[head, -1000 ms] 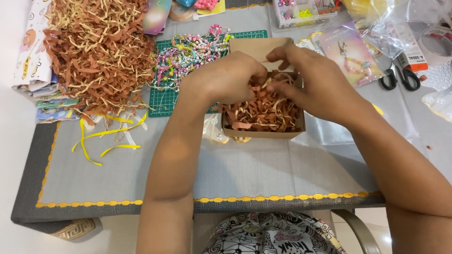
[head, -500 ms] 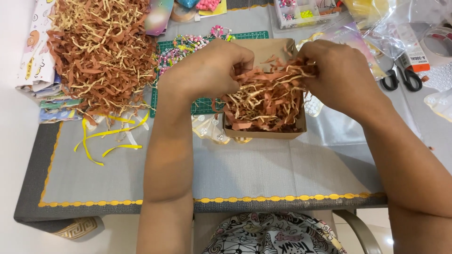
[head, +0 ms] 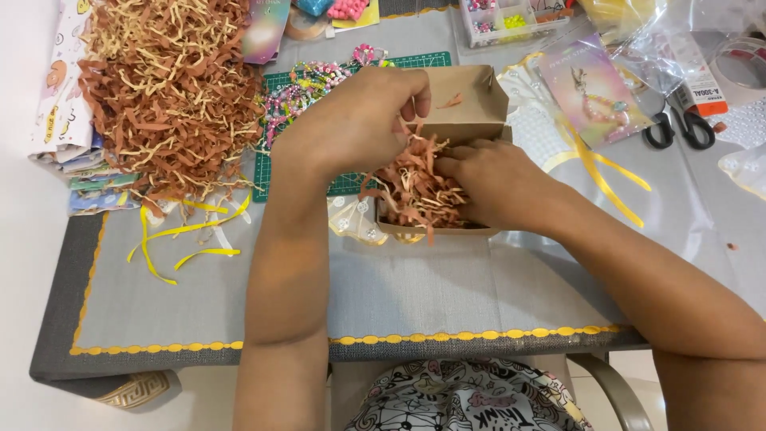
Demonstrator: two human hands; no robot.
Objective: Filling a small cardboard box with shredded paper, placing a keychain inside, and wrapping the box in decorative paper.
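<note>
Shredded paper (head: 415,187) half-hidden | left hand (head: 359,120) pinching strands | right hand (head: 499,183) grip unclear

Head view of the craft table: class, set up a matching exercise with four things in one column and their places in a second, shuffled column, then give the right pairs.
Things:
1. shredded paper pile
2. scissors
3. yellow ribbon strips
4. cardboard box

Places:
A. far right of the table
B. between the left hand and right hand, partly filled with shreds
C. far left, heaped high
D. on the grey mat, just below the pile

Pairs: 1-C, 2-A, 3-D, 4-B
</note>
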